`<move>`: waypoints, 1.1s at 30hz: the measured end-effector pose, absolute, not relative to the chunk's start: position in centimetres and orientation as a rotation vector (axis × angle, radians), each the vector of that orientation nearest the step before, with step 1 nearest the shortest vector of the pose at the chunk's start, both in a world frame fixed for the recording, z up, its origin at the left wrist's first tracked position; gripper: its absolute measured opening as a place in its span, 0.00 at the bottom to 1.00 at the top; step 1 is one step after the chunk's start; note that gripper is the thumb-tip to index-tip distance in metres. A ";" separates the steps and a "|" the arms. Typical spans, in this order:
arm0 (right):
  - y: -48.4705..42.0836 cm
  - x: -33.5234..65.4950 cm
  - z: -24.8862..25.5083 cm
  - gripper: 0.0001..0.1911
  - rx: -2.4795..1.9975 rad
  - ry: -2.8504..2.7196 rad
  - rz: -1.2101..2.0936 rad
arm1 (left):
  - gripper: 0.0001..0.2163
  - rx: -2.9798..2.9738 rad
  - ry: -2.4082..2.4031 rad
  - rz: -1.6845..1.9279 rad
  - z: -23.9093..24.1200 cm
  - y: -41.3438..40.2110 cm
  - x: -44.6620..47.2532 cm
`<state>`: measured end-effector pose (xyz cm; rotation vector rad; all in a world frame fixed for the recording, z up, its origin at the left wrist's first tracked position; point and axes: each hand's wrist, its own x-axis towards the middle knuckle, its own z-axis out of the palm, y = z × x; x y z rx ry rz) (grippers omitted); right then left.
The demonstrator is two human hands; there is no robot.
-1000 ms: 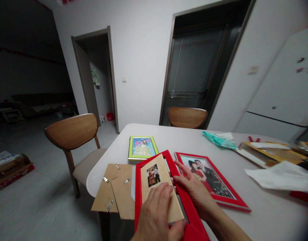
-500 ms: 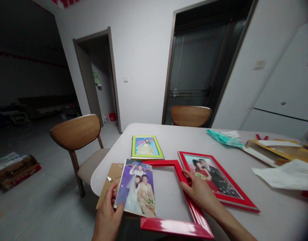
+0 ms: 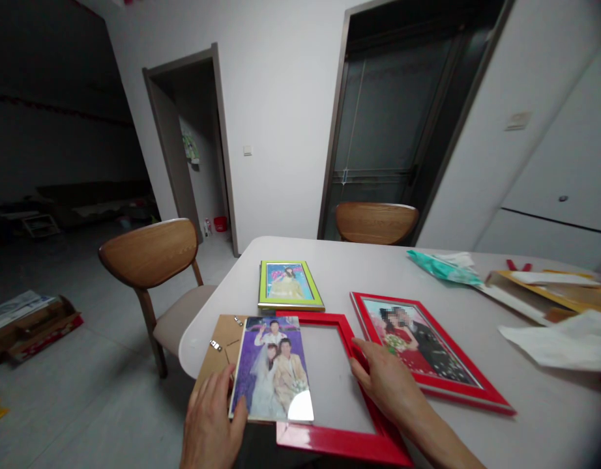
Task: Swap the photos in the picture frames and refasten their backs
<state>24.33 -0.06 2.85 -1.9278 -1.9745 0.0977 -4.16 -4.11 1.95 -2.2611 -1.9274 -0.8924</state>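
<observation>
My left hand (image 3: 212, 417) grips the left edge of a glossy wedding photo (image 3: 276, 374), its thumb at the lower left corner. The photo lies over the left side of an empty red picture frame (image 3: 339, 440) and partly covers a brown backing board (image 3: 222, 342) with metal clips. My right hand (image 3: 386, 378) is closed around the frame's right side, its fingertips at the inner edge. To its right lies a second red picture frame (image 3: 476, 391) holding a couple's photo. A lime-green picture frame (image 3: 313, 303) with a photo lies flat behind the empty one.
On the right of the white table (image 3: 330, 267) are a teal plastic wrapper (image 3: 440, 268), an opened yellow envelope (image 3: 564, 296) and white packing sheet (image 3: 564, 342). Wooden chairs stand left (image 3: 154, 254) and behind (image 3: 376, 223). A cardboard box (image 3: 46, 329) sits on the floor.
The photo has shifted slightly right and turned straighter over the empty frame, and glare now shows on its lower right corner. My right hand stays on the frame's right side.
</observation>
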 end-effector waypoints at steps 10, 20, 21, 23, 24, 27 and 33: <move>-0.3 25.0 3.0 0.19 -1.928 -1.926 0.183 | 0.15 -2.379 -1.683 -0.933 1.3 -4.2 -3.3; -0.6 25.0 3.0 0.16 -1.943 -1.982 0.122 | 0.20 -2.573 -1.523 -0.777 1.2 -4.2 -2.4; -0.6 25.1 3.1 0.17 -1.941 -1.979 0.126 | 0.21 -2.591 -1.521 -0.747 1.2 -4.2 -2.2; -0.6 25.1 3.1 0.17 -1.940 -1.978 0.132 | 0.21 -2.622 -1.510 -0.710 1.2 -4.3 -2.1; -0.7 25.1 3.1 0.17 -1.941 -1.980 0.132 | 0.22 -2.636 -1.505 -0.701 1.2 -4.3 -2.0; -0.7 25.2 3.2 0.17 -1.941 -1.998 0.137 | 0.22 -2.656 -1.501 -0.702 1.2 -4.3 -2.0; -0.5 25.3 3.1 0.17 -1.923 -1.998 0.152 | 0.23 -2.685 -1.529 -0.724 1.4 -4.2 -1.9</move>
